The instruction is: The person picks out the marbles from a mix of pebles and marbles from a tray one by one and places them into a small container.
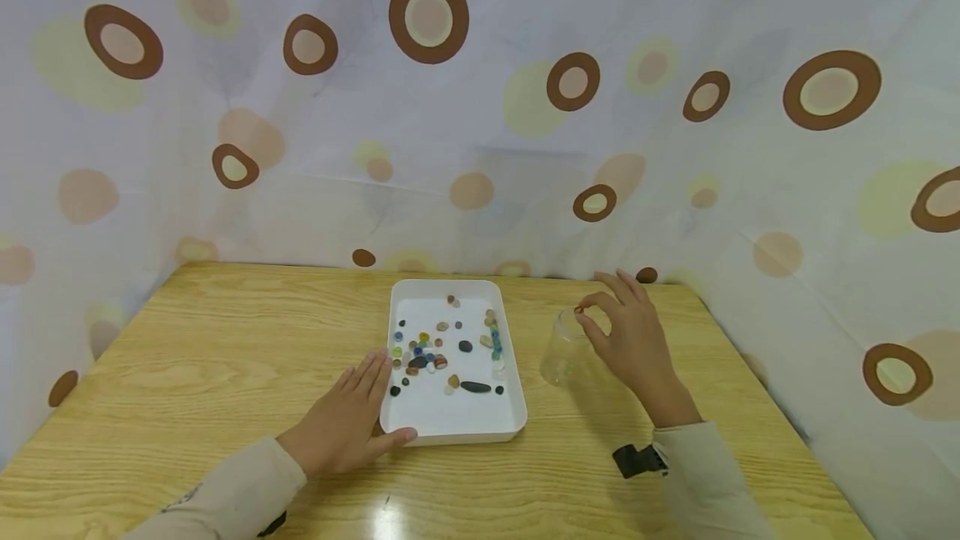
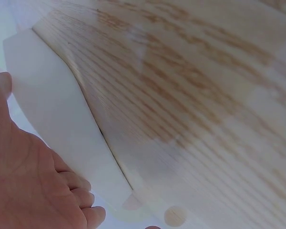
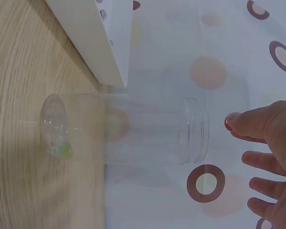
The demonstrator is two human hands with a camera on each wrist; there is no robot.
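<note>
A white tray holds several glass marbles and pebbles, among them a long dark pebble and a dark oval one. My left hand rests with straight fingers along the tray's left wall, its thumb at the near corner. To the right of the tray a clear jar stands upright without a lid. Near its base shows a yellow-green marble. Between thumb and forefinger, my right hand pinches a small reddish piece right by the jar's mouth; the fingers mostly hide it.
Tray and jar stand on a wooden table. Behind the table hangs a pale cloth with brown and cream spots. A black strap hangs at the right sleeve.
</note>
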